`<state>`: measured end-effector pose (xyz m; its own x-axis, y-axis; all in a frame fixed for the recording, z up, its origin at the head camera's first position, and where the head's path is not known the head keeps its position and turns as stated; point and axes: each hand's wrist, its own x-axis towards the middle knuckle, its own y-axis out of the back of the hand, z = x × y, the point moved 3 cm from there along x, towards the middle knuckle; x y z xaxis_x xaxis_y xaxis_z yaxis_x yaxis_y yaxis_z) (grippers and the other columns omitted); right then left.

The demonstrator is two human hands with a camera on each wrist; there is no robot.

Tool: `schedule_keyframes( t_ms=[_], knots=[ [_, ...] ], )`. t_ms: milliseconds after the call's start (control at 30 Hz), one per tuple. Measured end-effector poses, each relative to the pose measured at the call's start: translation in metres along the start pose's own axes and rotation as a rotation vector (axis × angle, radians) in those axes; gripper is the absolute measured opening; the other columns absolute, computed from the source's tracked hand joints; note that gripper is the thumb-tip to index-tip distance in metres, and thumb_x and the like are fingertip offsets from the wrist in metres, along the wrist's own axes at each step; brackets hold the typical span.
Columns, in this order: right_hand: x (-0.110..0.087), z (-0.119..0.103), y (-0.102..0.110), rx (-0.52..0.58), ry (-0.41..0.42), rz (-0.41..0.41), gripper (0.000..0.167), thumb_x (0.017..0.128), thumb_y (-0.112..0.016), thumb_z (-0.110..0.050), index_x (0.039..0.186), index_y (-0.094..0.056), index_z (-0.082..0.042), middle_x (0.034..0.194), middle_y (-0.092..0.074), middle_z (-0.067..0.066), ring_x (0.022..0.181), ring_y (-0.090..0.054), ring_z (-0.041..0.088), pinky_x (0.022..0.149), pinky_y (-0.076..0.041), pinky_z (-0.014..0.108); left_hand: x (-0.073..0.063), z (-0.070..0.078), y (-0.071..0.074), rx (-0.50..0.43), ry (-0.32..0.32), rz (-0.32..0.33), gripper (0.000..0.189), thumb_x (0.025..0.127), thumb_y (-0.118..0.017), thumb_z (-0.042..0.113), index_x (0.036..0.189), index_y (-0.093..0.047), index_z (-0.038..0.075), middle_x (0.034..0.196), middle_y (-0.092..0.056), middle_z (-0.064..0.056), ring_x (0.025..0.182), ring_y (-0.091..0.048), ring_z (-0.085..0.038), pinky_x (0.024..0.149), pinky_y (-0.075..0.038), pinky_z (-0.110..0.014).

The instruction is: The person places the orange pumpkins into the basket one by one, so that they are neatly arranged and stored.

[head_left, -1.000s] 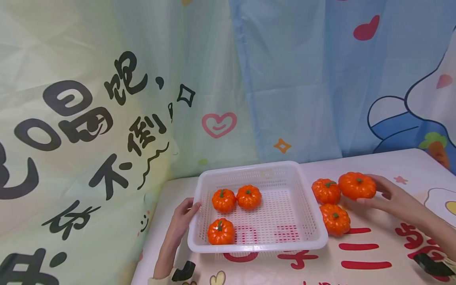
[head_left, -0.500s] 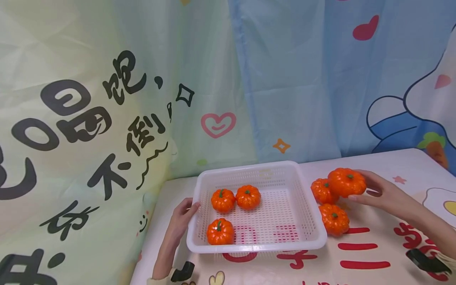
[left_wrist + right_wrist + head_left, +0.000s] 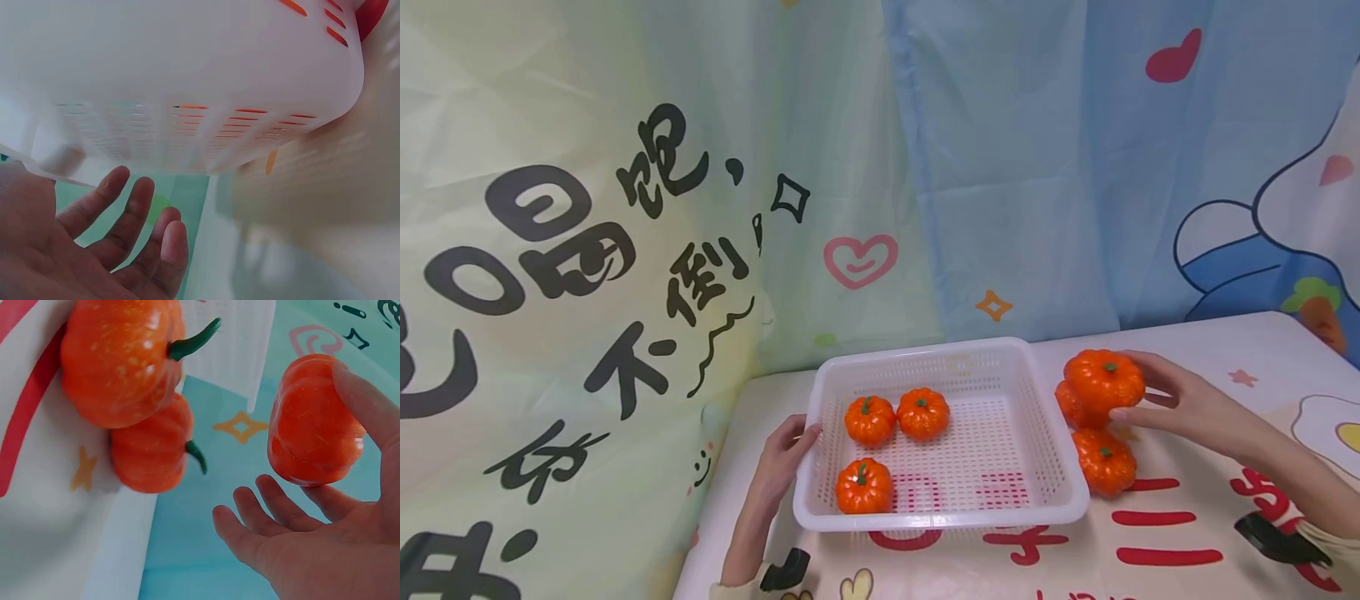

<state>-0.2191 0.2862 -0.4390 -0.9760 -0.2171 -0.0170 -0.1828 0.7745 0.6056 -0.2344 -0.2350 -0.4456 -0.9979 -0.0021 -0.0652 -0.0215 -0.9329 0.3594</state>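
Held pumpkin: glossy orange ribbed toy pumpkin with green stem (image 3: 1103, 381), right of centre in the head view, in the air; apart from the others in right wrist view.
Right hand: right hand (image 3: 1180, 404) pinches it between thumb and index finger; other three fingers free.
Left hand: left hand (image 3: 786, 454) at the left rim of the white rectangular perforated plastic basket (image 3: 942, 522); thumb over rim, other fingers loose and spread, off the wall in left wrist view.
Basket contents: three similar orange pumpkins, upper left (image 3: 870, 422), upper middle (image 3: 923, 414), lower left (image 3: 864, 487).
Beside basket: two more orange pumpkins at its right side, rear one (image 3: 1075, 408) partly hidden by the held one, front one (image 3: 1107, 464); whether they touch, can't tell.
Table: white printed tabletop (image 3: 1247, 342), lower frame, red lettering.
Backdrop: blue-green printed curtain (image 3: 1015, 167).
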Motion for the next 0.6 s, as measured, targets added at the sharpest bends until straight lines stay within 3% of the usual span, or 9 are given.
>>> schedule_keyframes(
  t_ms=[467, 600],
  knots=[
    [0.007, -0.023, -0.002, -0.001, 0.070, -0.020, 0.090, 0.089, -0.074, -0.030, 0.158, -0.021, -0.011, 0.157, -0.032, 0.025, 0.135, -0.035, 0.053, 0.091, -0.048, 0.072, 0.001, 0.001, 0.000, -0.001, -0.005, -0.001, 0.034, 0.102, -0.058, 0.024, 0.127, -0.060, 0.001, 0.126, -0.062, -0.024, 0.113, -0.060, -0.042, 0.092, -0.058, -0.046],
    [0.007, -0.028, -0.005, 0.008, 0.083, -0.032, 0.088, 0.088, -0.075, -0.031, 0.158, -0.024, -0.013, 0.156, -0.035, 0.022, 0.135, -0.037, 0.051, 0.090, -0.049, 0.071, 0.011, -0.019, 0.000, 0.016, -0.007, 0.011, 0.035, 0.102, -0.059, 0.027, 0.127, -0.061, 0.003, 0.126, -0.063, -0.022, 0.112, -0.061, -0.039, 0.091, -0.059, -0.047]
  ],
)
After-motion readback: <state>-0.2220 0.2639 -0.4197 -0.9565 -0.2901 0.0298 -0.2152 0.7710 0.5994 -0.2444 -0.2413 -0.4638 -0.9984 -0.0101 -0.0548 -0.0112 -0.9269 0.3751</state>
